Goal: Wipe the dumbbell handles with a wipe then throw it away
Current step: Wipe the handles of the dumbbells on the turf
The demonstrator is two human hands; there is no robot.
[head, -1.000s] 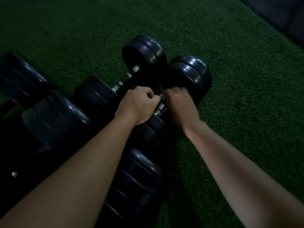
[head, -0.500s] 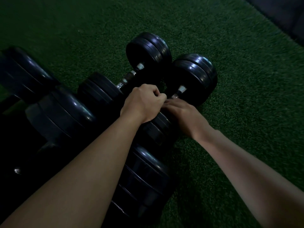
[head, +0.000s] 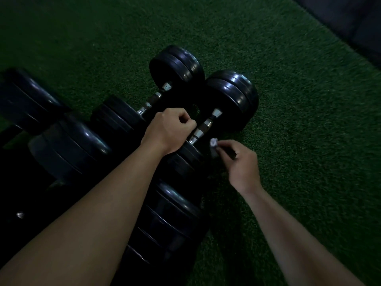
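Observation:
Two black dumbbells lie side by side on the green turf. The nearer dumbbell's chrome handle [head: 203,126] is bare, between its far plates [head: 233,98] and near plates [head: 185,159]. My left hand [head: 168,131] is a fist resting on those near plates, just left of the handle. My right hand [head: 241,162] is off the handle, to its lower right, pinching a small pale crumpled wipe [head: 214,146] at the fingertips. The second dumbbell's handle [head: 154,101] shows behind my left hand.
More black dumbbells [head: 68,147] lie at the left and a large one [head: 171,219] sits under my left forearm. Green turf [head: 299,120] spreads to the right and far side. A dark floor strip [head: 350,21] borders the turf at top right.
My right hand has slid down the nearer handle and come off it to the lower right, holding the wipe. The handle is now uncovered. My left hand has stayed put.

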